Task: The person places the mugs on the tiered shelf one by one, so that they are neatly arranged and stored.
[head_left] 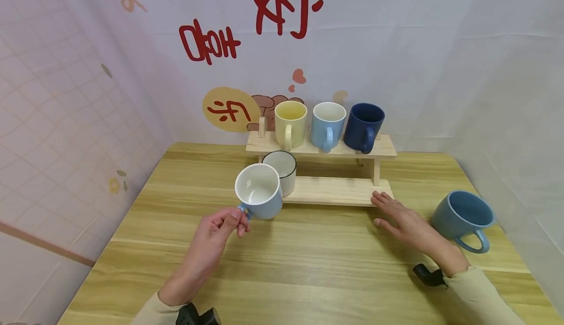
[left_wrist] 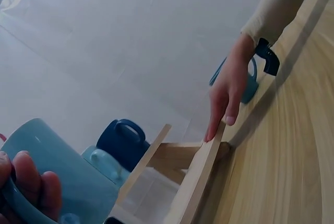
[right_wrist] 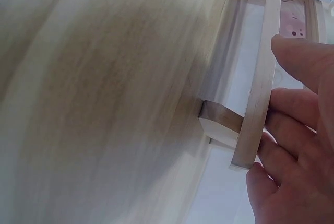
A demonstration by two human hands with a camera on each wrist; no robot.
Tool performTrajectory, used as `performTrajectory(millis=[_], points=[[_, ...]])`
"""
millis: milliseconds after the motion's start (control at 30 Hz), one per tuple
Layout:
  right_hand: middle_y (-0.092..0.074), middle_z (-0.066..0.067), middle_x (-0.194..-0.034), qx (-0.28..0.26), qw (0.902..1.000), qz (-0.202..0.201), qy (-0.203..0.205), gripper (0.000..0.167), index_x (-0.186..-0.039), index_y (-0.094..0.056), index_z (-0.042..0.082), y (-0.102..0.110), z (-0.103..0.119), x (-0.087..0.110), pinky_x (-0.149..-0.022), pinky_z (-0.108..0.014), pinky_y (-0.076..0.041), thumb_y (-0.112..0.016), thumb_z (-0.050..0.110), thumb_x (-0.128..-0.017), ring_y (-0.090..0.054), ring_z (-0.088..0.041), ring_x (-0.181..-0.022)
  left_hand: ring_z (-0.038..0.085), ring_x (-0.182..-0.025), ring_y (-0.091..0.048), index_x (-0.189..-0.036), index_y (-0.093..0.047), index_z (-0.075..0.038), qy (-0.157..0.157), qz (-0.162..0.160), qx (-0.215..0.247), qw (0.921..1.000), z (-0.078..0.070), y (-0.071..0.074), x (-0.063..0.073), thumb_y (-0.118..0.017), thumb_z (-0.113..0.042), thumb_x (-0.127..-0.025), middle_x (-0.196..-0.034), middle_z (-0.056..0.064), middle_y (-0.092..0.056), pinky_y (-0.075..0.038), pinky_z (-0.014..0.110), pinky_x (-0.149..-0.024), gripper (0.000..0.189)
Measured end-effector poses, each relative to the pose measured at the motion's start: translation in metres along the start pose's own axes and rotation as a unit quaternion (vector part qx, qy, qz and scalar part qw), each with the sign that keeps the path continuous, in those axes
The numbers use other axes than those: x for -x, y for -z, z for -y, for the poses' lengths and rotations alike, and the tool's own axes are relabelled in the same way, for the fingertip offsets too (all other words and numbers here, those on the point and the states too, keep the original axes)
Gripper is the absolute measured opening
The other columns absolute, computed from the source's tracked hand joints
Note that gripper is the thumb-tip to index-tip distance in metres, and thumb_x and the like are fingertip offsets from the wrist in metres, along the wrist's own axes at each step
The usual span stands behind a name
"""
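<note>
My left hand [head_left: 211, 242] grips a light blue mug [head_left: 270, 208] by its handle, with the mug's white inside tipped toward the head camera. In the left wrist view the curled fingers [left_wrist: 28, 182] go round that handle. Behind the mug, and partly covered by it, a white ribbed cup [head_left: 288, 180] with a dark rim stands at the left end of the lower shelf [head_left: 332, 191]. My right hand [head_left: 407, 224] rests its extended fingertips on the right end of this wooden shelf. The right wrist view has the fingers [right_wrist: 292, 127] along the board's edge.
On the upper shelf [head_left: 264, 144] stand a yellow mug [head_left: 296, 128], a light blue mug [head_left: 321, 128] and a dark blue mug [head_left: 358, 131], handles facing front. A grey-blue mug [head_left: 454, 220] stands on the table by my right wrist. A printed cloth [head_left: 396, 70] hangs behind.
</note>
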State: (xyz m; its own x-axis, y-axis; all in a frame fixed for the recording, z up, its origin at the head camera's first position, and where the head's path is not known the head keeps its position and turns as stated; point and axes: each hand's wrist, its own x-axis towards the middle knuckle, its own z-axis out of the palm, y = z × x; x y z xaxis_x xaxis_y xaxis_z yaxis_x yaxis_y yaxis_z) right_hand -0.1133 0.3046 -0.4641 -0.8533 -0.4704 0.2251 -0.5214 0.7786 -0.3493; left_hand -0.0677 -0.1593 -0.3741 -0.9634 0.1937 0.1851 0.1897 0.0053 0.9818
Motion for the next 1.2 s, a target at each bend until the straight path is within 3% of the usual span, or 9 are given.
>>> performTrajectory(millis=[267,533,900,1200], points=[[-0.047,-0.024,-0.155,0.001,1.0,-0.003,0.0,0.059,-0.147,-0.054,-0.003,0.0,0.001,0.001,-0.113,-0.007,-0.006,-0.074,0.02,-0.097,-0.042,-0.05,-0.141,0.018,-0.085,-0.064,-0.09,-0.064,0.01,0.022,0.04,0.014,0.9989,0.005,-0.023,-0.007,-0.051,-0.014,-0.11,-0.07,-0.004,-0.057,-0.049,0.027,-0.088,0.034],[-0.047,-0.023,-0.155,0.005,1.0,-0.001,-0.002,0.059,-0.148,-0.054,-0.002,0.0,0.002,0.001,-0.112,-0.006,-0.006,-0.073,0.022,-0.098,-0.042,-0.048,-0.142,0.017,-0.083,-0.063,-0.092,-0.064,0.013,0.024,0.071,0.039,0.9964,0.017,-0.047,-0.014,-0.053,-0.014,-0.109,-0.073,-0.003,-0.06,-0.049,0.028,-0.09,0.034],[-0.048,-0.024,-0.155,0.008,1.0,-0.001,-0.002,0.058,-0.147,-0.055,-0.004,0.001,0.002,0.0,-0.113,-0.008,-0.006,-0.074,0.02,-0.097,-0.043,-0.048,-0.141,0.015,-0.085,-0.063,-0.097,-0.068,0.01,0.064,0.075,0.058,0.9934,0.028,-0.081,-0.028,-0.056,-0.018,-0.109,-0.077,0.002,-0.064,-0.047,0.028,-0.094,0.033],[-0.049,-0.026,-0.153,0.005,0.9999,-0.011,0.006,0.058,-0.145,-0.055,-0.005,0.001,0.002,0.0,-0.114,-0.007,-0.007,-0.075,0.017,-0.096,-0.044,-0.05,-0.139,0.014,-0.087,-0.064,-0.099,-0.07,0.01,0.072,0.072,0.078,0.9917,0.043,-0.11,-0.039,-0.059,-0.017,-0.107,-0.076,0.002,-0.067,-0.047,0.028,-0.096,0.03]])
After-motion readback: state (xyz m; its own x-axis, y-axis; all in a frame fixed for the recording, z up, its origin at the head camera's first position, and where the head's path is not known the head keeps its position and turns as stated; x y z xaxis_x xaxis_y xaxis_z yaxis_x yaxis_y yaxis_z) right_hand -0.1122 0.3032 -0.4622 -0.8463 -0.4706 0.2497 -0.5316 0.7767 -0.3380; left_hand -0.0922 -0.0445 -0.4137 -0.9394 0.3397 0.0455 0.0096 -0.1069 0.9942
